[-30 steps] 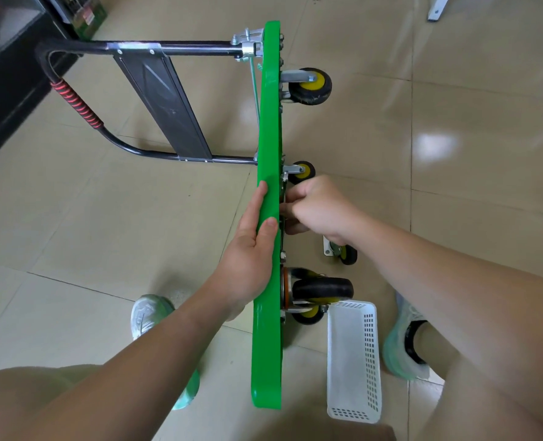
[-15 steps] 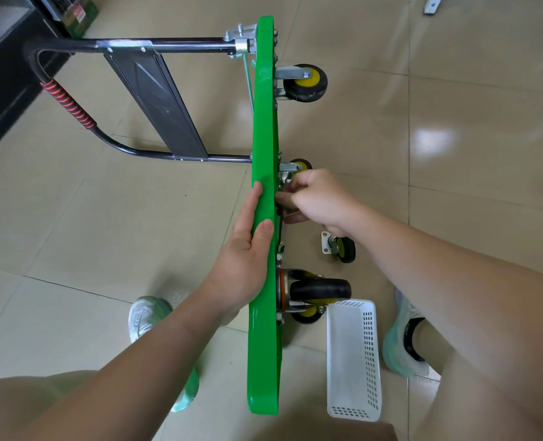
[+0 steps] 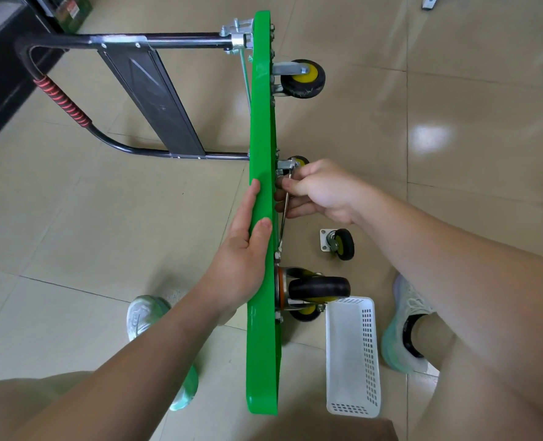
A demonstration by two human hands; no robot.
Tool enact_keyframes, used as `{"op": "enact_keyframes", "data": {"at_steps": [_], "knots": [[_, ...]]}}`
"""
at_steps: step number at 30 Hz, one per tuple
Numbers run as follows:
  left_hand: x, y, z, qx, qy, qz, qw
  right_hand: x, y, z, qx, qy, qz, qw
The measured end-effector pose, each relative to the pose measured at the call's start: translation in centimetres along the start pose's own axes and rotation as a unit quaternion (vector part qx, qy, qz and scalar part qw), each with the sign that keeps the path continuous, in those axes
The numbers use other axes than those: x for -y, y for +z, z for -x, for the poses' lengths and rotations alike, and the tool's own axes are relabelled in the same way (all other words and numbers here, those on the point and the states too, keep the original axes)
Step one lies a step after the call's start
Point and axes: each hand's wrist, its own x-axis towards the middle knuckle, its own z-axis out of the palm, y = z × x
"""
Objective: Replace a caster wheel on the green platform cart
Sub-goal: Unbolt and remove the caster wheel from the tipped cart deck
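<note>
Green cart (image 3: 262,128) stands on its long edge on the tiled floor (image 3: 454,154), wheels pointing to my right, black handle (image 3: 155,36) out to the left. My left grip (image 3: 244,249) lies spread along the upper rim, fingers straight, thumb on top. My right grip (image 3: 317,192) is curled round a thin metal tool (image 3: 282,227) against the underside, just beside a small mounted wheel (image 3: 297,161). A loose caster (image 3: 340,245) lies on the floor near a white basket (image 3: 352,354).
</note>
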Motion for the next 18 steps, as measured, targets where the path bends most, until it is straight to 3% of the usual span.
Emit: {"op": "enact_keyframes", "data": {"at_steps": [9, 15, 18], "knots": [[0.1, 0.0, -0.1, -0.005, 0.001, -0.002, 1.000, -0.8, 0.8, 0.1, 0.003, 0.040, -0.038, 0.999], [0.1, -0.1, -0.2, 0.003, -0.002, -0.007, 1.000, -1.0, 1.2, 0.9, -0.028, 0.001, -0.010, 1.000], [-0.1, -0.1, -0.1, 0.005, -0.002, -0.014, 1.000, -0.9, 1.5, 1.9, -0.015, -0.042, 0.062, 0.997]]}}
